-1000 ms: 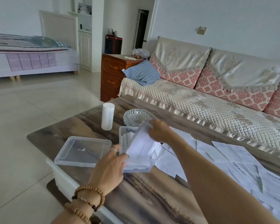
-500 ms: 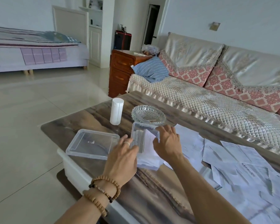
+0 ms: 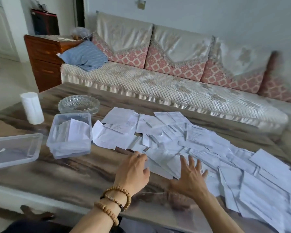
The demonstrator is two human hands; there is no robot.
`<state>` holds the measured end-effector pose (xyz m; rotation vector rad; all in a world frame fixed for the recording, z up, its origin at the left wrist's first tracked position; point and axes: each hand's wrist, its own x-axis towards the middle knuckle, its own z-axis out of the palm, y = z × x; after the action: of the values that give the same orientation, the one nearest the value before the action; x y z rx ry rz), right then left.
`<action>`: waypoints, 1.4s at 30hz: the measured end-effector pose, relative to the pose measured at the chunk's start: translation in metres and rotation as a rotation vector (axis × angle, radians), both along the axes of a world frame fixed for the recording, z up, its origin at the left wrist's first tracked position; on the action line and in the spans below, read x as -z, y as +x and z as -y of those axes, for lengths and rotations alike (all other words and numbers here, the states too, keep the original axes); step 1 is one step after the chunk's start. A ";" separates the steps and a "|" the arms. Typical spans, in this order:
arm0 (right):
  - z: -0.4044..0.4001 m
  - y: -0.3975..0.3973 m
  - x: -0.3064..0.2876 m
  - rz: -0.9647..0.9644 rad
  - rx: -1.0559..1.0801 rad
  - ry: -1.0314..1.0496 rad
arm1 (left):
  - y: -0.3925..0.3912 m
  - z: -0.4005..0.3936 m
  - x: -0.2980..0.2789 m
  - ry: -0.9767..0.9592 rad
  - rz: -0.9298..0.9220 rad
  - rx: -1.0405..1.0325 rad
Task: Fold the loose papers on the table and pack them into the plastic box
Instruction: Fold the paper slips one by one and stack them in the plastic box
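Presently: left hand (image 3: 133, 172) and right hand (image 3: 191, 178), fingers loose and grasping nothing, at 6 o'clock of loose papers (image 3: 200, 145); plastic box (image 3: 71, 135), part-filled, at 9 o'clock.

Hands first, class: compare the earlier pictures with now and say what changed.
Both hands left the plastic box, letting go of the folded paper now inside it, and moved right to the loose papers. Left hand and right hand reach open over them. Lid, glass dish, white roll stayed.
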<state>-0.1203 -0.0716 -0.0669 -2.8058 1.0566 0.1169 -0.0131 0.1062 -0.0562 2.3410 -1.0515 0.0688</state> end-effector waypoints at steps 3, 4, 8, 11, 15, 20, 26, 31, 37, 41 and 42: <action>0.019 -0.009 -0.002 -0.037 0.091 0.082 | -0.011 0.029 0.003 0.051 -0.106 -0.038; 0.022 -0.010 -0.002 -0.029 0.093 0.061 | -0.013 0.034 0.004 0.067 -0.160 -0.076; 0.033 -0.014 -0.006 0.004 0.039 -0.023 | -0.007 0.047 0.002 0.084 -0.331 -0.247; 0.038 -0.021 -0.005 0.055 0.013 -0.064 | 0.001 0.058 -0.002 0.038 -0.434 -0.371; 0.035 -0.025 -0.010 0.060 0.031 -0.087 | 0.001 0.086 -0.006 -0.012 -0.627 -0.448; 0.032 -0.023 -0.010 0.041 0.066 -0.085 | 0.002 0.111 -0.002 -0.096 -0.755 -0.517; 0.031 -0.017 -0.014 0.044 0.060 -0.094 | 0.011 0.125 -0.004 -0.234 -0.931 -0.538; 0.032 -0.017 -0.014 0.066 0.061 -0.060 | 0.001 0.129 0.000 -0.120 -0.770 -0.530; 0.030 -0.021 -0.012 0.085 0.032 -0.088 | 0.000 0.144 -0.003 -0.396 -0.888 -0.546; 0.028 -0.017 -0.008 0.068 0.022 -0.119 | 0.009 0.142 -0.001 -0.350 -1.058 -0.565; 0.028 -0.016 -0.007 0.081 0.023 -0.117 | 0.010 0.142 -0.001 -0.318 -1.050 -0.549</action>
<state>-0.1364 -0.0996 -0.0601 -2.8729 1.1108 -0.0633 -0.0036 -0.0360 -0.0548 1.8626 0.1128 -0.6588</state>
